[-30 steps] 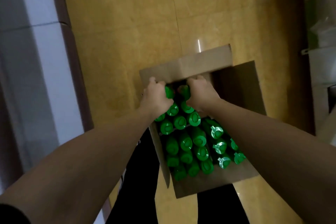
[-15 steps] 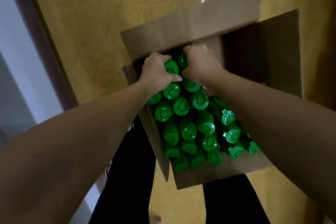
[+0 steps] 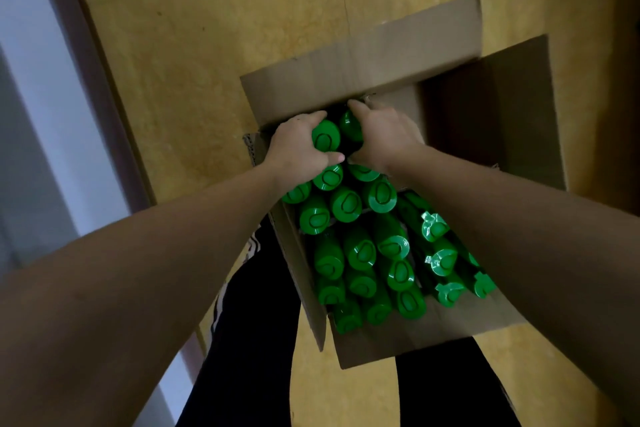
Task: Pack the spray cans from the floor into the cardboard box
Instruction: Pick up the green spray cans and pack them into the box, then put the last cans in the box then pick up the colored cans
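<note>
Left hand: fingers curled round a green spray can at the box's 11 o'clock corner.
Right hand: clamped over the neighbouring can, at the first can's 2 o'clock.
Cardboard box: open on the yellow floor.
Packed cans: rows inside, caps up.

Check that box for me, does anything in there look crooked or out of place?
Mostly neat rows. The right-hand column of spray cans in the cardboard box stands out: their caps are paler and notched, and they seem to lean at a different angle from the rest.
</note>
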`<state>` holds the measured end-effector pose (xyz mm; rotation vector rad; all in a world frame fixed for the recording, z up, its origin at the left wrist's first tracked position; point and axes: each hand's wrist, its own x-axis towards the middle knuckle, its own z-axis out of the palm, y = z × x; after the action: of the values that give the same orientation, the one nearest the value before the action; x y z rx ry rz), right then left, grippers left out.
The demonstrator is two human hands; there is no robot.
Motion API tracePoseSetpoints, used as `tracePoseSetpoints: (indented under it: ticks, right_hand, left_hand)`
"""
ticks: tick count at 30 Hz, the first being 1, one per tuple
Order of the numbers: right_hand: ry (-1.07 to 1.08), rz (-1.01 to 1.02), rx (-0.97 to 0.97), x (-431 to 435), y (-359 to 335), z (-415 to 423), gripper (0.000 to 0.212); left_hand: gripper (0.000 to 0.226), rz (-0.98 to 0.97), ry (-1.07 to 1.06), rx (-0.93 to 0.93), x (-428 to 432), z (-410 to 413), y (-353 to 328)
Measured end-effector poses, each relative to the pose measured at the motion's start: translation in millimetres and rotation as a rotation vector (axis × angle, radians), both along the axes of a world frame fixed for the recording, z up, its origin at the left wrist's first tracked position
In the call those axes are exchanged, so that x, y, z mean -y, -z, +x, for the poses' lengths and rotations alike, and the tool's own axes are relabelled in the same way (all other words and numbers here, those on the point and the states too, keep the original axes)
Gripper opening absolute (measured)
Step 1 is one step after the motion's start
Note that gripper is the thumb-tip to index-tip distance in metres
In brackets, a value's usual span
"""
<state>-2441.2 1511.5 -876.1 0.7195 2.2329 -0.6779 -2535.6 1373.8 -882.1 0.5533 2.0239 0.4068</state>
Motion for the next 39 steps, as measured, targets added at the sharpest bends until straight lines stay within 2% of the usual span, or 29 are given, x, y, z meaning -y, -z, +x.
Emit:
tracePoseSetpoints:
  ticks: [4,9,17,22,26,32,39]
  right_hand:
    - [0.003,0.045,-0.035,-11,-46,-2,0.090]
    - [-0.067,0.146,-0.101,-48,-162,-16,0.102]
    - [-0.149,0.383,-0.419,-79,-440,-24,0.099]
    - [-0.255,0.449,-0.625,-54,-601,-20,0.102]
    - [-0.327,0.533,-0.788,-23,-712,-11,0.103]
    - [-0.355,0.625,-0.967,36,-821,5,0.104]
    - [-0.360,0.693,-1.022,87,-886,27,0.108]
  left_hand:
    - [0.093,0.019,0.018,-0.083,-14,-6,-48]
    - [0.096,0.071,0.012,-0.252,-44,-22,-150]
    - [0.094,0.203,-0.063,-0.620,-78,-33,-430]
    - [0.095,0.285,-0.181,-0.833,-47,-21,-607]
    - [0.095,0.327,-0.251,-1.018,-8,-7,-714]
    - [0.095,0.413,-0.273,-1.206,48,6,-827]
    - [0.089,0.401,-0.237,-1.317,116,25,-875]
